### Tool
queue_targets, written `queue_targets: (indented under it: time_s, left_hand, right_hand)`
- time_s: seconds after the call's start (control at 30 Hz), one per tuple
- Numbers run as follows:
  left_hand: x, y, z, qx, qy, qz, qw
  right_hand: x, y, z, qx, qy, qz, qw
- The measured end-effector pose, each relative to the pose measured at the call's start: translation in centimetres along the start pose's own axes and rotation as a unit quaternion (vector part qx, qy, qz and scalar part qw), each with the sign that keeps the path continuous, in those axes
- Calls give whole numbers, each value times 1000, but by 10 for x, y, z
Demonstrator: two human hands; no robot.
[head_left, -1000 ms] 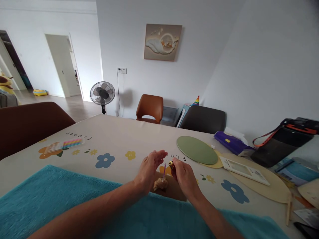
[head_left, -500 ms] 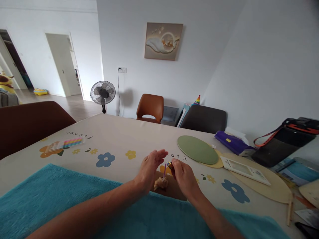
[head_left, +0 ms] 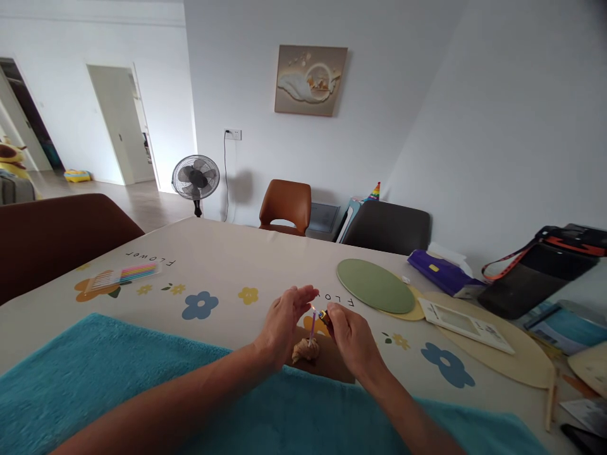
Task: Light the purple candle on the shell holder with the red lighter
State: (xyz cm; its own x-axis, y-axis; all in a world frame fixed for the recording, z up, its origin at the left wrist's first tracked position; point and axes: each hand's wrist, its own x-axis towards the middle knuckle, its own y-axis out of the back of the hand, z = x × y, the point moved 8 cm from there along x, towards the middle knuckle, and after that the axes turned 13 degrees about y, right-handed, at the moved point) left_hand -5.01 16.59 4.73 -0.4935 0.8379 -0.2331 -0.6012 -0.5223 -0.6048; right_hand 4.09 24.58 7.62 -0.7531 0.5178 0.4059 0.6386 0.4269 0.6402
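A thin purple candle [head_left: 312, 328] stands upright in a small brown pastry-like lump [head_left: 306, 350] on a brown sheet [head_left: 334, 366]. My right hand [head_left: 348, 332] grips a yellow lighter [head_left: 324, 316], its tip close beside the candle's top. A small flame [head_left: 313, 309] shows at the candle's top; whether it comes from the wick or the lighter, I cannot tell. On the other side, my left hand [head_left: 287, 319] curves around the flame, fingers stretched out and holding nothing.
A teal towel [head_left: 90, 360] covers the near table edge. At left lies a pack of coloured candles [head_left: 137, 272]. To the right are a green oval placemat [head_left: 376, 285], a white frame [head_left: 467, 325], a purple tissue pack [head_left: 443, 272] and a dark bottle [head_left: 535, 272].
A small flame has appeared at the top of the candle, near the lighter's tip. Both hands stay almost in the same place.
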Motion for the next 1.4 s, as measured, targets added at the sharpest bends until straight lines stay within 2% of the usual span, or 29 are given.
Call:
queue_targets:
  time_s: [0.1,0.17,0.23,0.3,0.4,0.47,0.57,0.67,0.8,1.17,1.4]
  left_hand:
    - [-2,-1,1,7,5,4,1000]
    - [-3,-1,1,14,10,4,1000]
    - [-2,0,1,21,7,-3,1000]
    - [-1,0,0,25,-1,-12,1000]
    - [1,2,-2,28,-1,-14,1000]
    - [1,3,-3,31,5,-12,999]
    - [0,3,-2,30,6,-10,999]
    - [-1,3,-2,25,12,2,1000]
    - [0,4,-4,18,20,7,1000]
    - [-1,4,-6,22,33,11,999]
    - [7,5,-8,12,6,6,1000]
  right_hand:
    - [0,-1,5,39,-16,8,999]
    - [0,-2,16,107,-61,24,992]
    - [-1,-2,33,192,-141,58,970]
    - [-3,-1,50,271,-211,98,934]
    - [1,5,70,356,-221,149,896]
    - [3,10,85,356,-203,173,895]
    - [-1,15,112,293,-221,210,906]
    - [-6,16,130,276,-231,245,900]
    - [-6,15,137,283,-230,261,894]
    - [-8,17,135,282,-236,269,890]
    - [-6,18,134,275,-220,262,898]
